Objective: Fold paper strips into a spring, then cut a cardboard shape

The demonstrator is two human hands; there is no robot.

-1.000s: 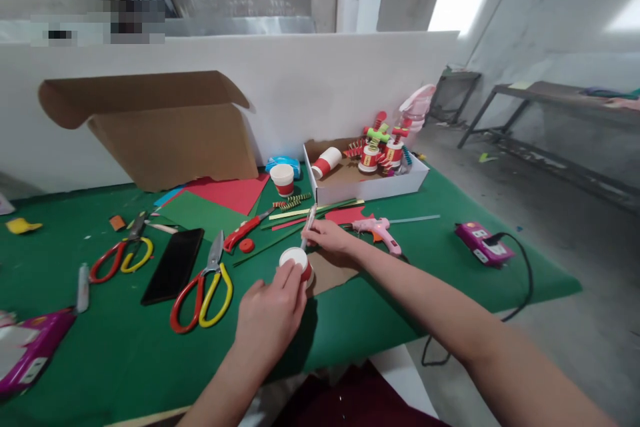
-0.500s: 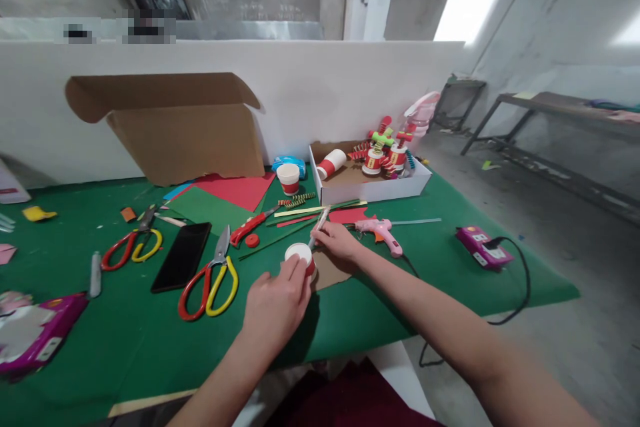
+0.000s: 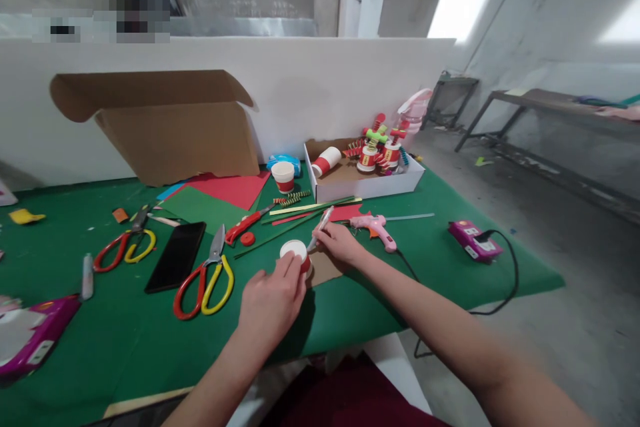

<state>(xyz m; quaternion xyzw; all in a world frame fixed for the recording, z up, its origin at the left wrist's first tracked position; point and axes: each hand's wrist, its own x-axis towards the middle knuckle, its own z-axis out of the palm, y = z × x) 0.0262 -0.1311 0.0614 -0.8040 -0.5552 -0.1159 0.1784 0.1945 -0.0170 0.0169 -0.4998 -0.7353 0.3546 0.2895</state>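
Note:
My left hand is closed round a small red-and-white paper cup, which stands upside down with its white base up. In my right hand a light-coloured pen is pinched, its lower end close to the cup's side; whether the tip touches cannot be made out. A piece of brown cardboard lies beneath the cup and my right hand. Just beyond lie thin green and yellow paper strips. To the right of them rests a pink hot glue gun with a glue stick in its back.
Scissors, a black phone and a red utility knife lie to the left. Behind stand another paper cup and a white box with decorated cups. A purple power box with a black cable sits at right.
The whole view has shifted slightly, so everything appears a little further left. My hands keep hold of the cup and the pen, in nearly the same pose.

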